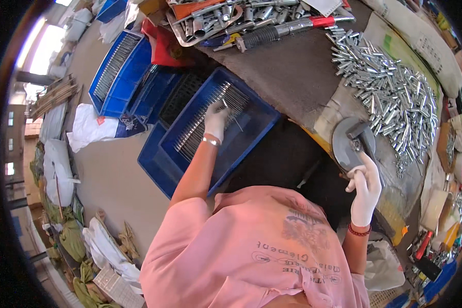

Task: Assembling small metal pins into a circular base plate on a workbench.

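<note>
My left hand (pixel 216 120), in a white glove, is over a blue plastic bin (pixel 256 120) at centre left. Its fingers are closed on a thin metal rod (pixel 237 123), which slants out over the bin. Rows of similar shiny rods (pixel 190 138) lie side by side beneath it. On the right, my gloved right hand (pixel 365 180) is at a round grey disc (pixel 345 139) on the bench edge. Its index finger stretches to a small dark metal fixture (pixel 358 134) on the disc; the other fingers curl loosely, with nothing visible in them.
A heap of short metal tubes (pixel 390 95) covers the bench to the right. Sockets in a metal tray (pixel 205 25) and a black-handled tool (pixel 277 35) lie at the far side. Another blue bin of rods (pixel 98 100) stands at left, near a white bag (pixel 92 128).
</note>
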A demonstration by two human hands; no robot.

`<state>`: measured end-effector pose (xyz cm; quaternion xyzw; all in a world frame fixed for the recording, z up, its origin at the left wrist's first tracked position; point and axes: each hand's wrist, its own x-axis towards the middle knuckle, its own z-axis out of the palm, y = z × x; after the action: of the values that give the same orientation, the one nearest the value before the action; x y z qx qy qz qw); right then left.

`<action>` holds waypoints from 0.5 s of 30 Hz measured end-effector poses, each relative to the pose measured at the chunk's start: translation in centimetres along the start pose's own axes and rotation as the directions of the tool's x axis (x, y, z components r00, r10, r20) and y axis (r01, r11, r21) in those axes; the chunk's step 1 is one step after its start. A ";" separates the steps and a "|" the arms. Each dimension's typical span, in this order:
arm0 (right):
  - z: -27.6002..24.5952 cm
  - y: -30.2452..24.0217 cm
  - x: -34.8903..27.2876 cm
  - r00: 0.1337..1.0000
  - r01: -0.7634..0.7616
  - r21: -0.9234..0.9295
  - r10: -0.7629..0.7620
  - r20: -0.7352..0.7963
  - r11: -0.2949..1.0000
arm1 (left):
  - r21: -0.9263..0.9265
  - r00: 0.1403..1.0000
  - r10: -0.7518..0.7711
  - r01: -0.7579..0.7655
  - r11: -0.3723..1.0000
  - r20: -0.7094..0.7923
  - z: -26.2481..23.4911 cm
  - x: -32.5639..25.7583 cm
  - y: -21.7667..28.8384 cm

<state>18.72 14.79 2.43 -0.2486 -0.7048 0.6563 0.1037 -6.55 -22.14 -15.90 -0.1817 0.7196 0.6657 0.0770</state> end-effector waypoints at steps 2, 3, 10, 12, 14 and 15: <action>0.2 0.0 -0.1 0.998 0.012 -0.072 -0.016 -0.064 0.997 | 0.020 0.999 -0.020 0.020 1.000 -0.028 0.5 3.7 -1.2; 0.2 0.1 -0.3 0.998 0.009 -0.074 -0.014 -0.068 0.997 | 0.032 0.998 -0.010 0.012 0.999 -0.058 0.6 5.7 -2.1; -0.5 0.9 -0.3 0.997 0.053 -0.043 -0.056 -0.052 0.998 | 0.441 0.954 0.172 -0.049 0.896 -0.244 -0.5 18.3 -10.7; -1.1 0.9 -0.8 0.997 0.071 0.058 -0.070 -0.014 0.996 | 0.480 0.922 0.288 -0.137 0.867 -0.258 -3.5 21.0 -10.5; -1.1 1.2 -0.7 0.997 0.081 0.091 -0.082 0.007 0.993 | 0.770 0.885 0.461 -0.247 0.588 -0.069 -3.5 21.2 -11.6; -0.8 0.9 -0.4 0.999 0.046 0.042 -0.046 0.000 0.998 | 0.724 0.948 0.282 -0.091 0.684 -0.147 -1.8 20.5 -11.5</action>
<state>19.65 15.29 1.69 -0.2297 -0.6964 0.6685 0.1238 -20.98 -27.68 -33.64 -0.1444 0.9381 0.3144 -0.0178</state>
